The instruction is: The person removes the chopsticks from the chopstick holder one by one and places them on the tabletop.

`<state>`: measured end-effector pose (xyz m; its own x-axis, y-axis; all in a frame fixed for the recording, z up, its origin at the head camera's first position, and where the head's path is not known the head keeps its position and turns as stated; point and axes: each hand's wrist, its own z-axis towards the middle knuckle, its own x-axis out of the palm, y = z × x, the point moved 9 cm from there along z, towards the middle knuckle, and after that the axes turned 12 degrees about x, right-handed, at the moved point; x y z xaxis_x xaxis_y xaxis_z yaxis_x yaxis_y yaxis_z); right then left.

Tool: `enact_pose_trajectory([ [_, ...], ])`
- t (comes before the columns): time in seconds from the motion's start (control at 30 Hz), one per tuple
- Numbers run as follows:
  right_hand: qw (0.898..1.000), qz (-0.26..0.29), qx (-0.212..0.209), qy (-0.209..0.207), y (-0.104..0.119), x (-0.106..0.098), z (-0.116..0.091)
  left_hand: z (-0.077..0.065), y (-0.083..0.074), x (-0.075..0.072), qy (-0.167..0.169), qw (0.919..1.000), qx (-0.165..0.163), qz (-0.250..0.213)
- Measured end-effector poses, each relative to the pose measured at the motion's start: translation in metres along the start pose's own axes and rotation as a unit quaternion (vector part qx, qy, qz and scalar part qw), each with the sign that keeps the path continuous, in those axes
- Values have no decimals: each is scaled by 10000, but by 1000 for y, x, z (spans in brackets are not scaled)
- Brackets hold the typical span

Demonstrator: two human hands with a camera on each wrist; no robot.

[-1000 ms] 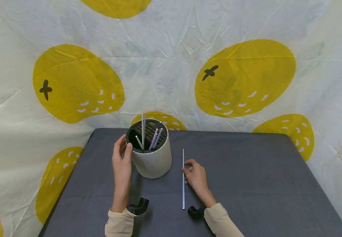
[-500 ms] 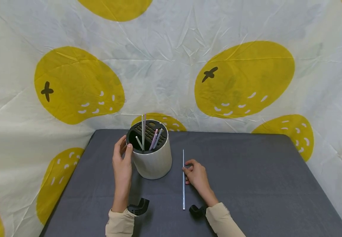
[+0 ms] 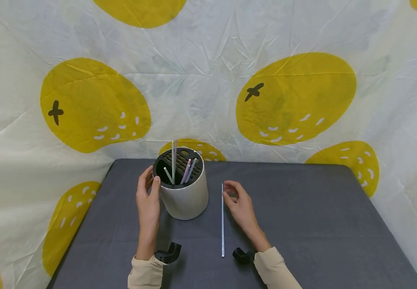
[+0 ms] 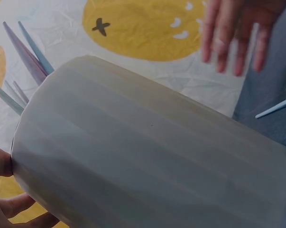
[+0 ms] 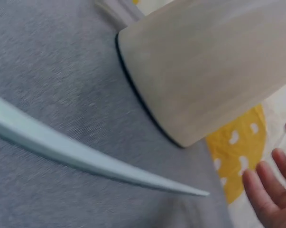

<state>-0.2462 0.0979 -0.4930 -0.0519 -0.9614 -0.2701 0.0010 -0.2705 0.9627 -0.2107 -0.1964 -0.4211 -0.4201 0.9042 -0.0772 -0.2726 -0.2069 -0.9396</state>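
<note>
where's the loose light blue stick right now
In the head view, the light blue stick lies on the dark table, just right of the white holder with other sticks in it.

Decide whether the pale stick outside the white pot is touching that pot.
Apart. The head view shows it plainly: a strip of dark cloth is visible between the stick and the pot.

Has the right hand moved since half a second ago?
Yes. In the head view, the right hand has moved forward, toward the far edge of the table, nearer the pale stick's far tip.
</note>
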Motion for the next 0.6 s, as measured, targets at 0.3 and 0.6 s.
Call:
enact_pose_trajectory([
  [0.3, 9905, -434, -1255, 348, 60, 8, -16, 0, 1, 0, -13, 9999, 52, -91],
  [0.6, 9639, -1219, -2256, 712, 107, 27, -25, -1, 3, -1, 12, 9999, 47, -111],
])
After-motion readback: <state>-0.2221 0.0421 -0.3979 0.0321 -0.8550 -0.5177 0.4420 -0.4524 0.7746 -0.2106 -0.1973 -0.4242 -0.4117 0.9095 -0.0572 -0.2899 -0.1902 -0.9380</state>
